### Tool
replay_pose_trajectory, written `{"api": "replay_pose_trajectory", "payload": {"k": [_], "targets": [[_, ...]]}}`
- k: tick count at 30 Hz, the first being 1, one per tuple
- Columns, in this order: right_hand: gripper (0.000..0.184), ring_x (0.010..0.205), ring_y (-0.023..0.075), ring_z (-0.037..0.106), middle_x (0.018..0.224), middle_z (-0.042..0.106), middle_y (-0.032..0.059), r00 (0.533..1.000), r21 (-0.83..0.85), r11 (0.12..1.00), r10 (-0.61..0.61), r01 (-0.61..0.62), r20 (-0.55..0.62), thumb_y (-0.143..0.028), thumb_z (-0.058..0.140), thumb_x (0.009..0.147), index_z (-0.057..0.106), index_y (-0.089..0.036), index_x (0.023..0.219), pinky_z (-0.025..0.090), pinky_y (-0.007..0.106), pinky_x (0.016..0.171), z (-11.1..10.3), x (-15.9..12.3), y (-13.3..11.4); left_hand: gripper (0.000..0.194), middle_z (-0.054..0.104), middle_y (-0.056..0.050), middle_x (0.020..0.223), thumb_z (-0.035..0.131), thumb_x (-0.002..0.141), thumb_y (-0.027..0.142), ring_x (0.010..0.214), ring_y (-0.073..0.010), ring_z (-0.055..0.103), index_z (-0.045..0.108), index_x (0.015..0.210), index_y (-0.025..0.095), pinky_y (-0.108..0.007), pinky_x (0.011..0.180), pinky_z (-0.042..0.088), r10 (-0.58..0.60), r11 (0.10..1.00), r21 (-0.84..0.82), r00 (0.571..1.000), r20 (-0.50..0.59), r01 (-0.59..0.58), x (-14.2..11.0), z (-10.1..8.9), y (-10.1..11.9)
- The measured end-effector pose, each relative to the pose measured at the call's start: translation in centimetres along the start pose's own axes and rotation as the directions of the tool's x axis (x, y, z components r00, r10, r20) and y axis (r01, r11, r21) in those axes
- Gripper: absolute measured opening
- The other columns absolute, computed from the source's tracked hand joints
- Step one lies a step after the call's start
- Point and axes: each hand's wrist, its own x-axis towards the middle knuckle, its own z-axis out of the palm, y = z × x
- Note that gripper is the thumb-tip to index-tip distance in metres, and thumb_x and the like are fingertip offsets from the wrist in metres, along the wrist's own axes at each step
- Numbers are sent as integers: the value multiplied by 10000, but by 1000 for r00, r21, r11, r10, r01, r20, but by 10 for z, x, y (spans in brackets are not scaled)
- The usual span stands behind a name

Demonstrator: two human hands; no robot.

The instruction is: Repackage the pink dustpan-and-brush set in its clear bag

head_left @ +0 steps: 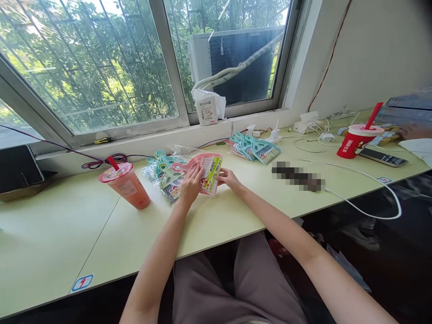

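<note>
Between my two hands is a pink mini dustpan and brush set (212,171) in clear wrap with a yellow-green label, tilted up off the table. My left hand (191,183) grips its left side, fingers laid over the front and thumb hidden. At the right edge, my right hand (229,179) pinches the wrap with bent fingers. Just left of and behind the pink set lies a pile of wrapped green dustpan sets (165,173), partly covered by my left hand. A second group of teal dustpan sets (261,149) lies farther back to the right.
A lidded pink drink cup (130,189) stands left of the pile. To the right are a red cup (356,143), a phone (381,155), a white cable (371,217) and a pixelated dark object (297,175). Another person's hand (413,131) is at the far right.
</note>
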Motion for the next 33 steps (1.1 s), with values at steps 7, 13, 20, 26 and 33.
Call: {"api": "replay_pose_trajectory", "payload": {"k": [7, 13, 20, 26, 33], "targets": [[374, 686, 179, 692, 799, 733, 44, 998, 17, 999, -33, 34, -44, -286, 823, 621, 625, -171, 916, 605, 325, 642, 2, 1, 0, 546, 497, -80, 1439, 354, 903, 83, 1350, -212, 448, 471, 1416, 224, -397, 1083, 431, 8, 999, -47, 1000, -28, -9, -5, 5, 13], [367, 701, 182, 693, 822, 736, 45, 996, 2, 999, -50, 50, -74, -301, 809, 636, 616, -178, 923, 607, 342, 657, 4, 1, 1, 546, 393, -60, 1515, 355, 896, 80, 1402, -219, 369, 507, 1387, 263, -395, 1046, 466, 23, 1000, -8, 1000, 18, -23, -5, 1, 14], [378, 727, 182, 695, 819, 733, 36, 988, 51, 996, -70, 77, -136, -321, 813, 643, 588, -184, 914, 616, 369, 726, 3, 2, 1, 422, 422, -107, 1497, 396, 902, 101, 1442, -254, 288, 600, 1248, 229, -456, 1092, 406, 70, 997, -44, 997, 39, -69, 0, 4, 18], [331, 833, 210, 709, 864, 729, 41, 976, 122, 987, -77, 104, -203, -298, 781, 696, 570, -194, 929, 612, 400, 808, 0, 1, -7, 675, 221, -169, 1575, 578, 883, 386, 1476, -272, 176, 275, 1464, 225, -512, 1179, 219, -318, 947, -165, 872, -372, 275, 1, 9, 30], [345, 843, 212, 705, 857, 726, 27, 985, 128, 985, -98, 117, -141, -311, 796, 690, 558, -205, 917, 610, 411, 818, 8, -4, -11, 644, 485, -154, 1428, 500, 890, 542, 1293, -257, 509, 348, 1428, 222, -410, 1014, 483, -662, 310, -855, 740, 120, 416, 14, 14, 8]]}}
